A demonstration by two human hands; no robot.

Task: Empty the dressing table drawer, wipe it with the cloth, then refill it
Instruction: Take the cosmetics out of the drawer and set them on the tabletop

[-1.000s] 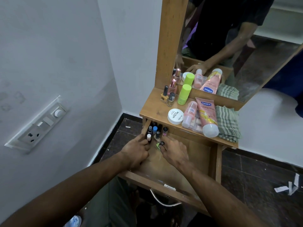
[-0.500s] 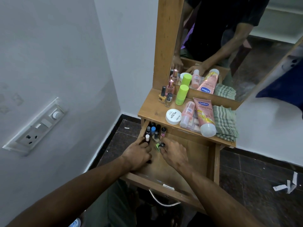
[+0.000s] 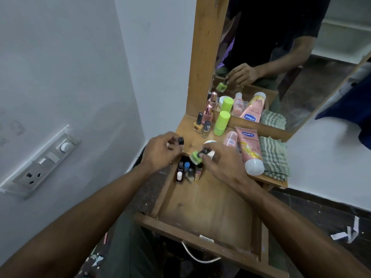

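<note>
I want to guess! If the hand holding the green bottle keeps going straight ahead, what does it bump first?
Probably the white round jar on the tabletop, right beyond the right hand gripping the green nail polish bottle. Depth is unclear.

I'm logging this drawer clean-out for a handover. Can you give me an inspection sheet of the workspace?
Surface: dressing table top crowded with cosmetics.
Job's things: drawer open, small bottles in its back left corner; folded cloth on top, right.
Clutter: Vaseline tube, green tube.
Hands: left hand holds a dark-capped bottle; right hand holds a green bottle.
Cables: nothing seen.
Surroundings: wall socket panel, mirror, paper scraps on floor.
</note>
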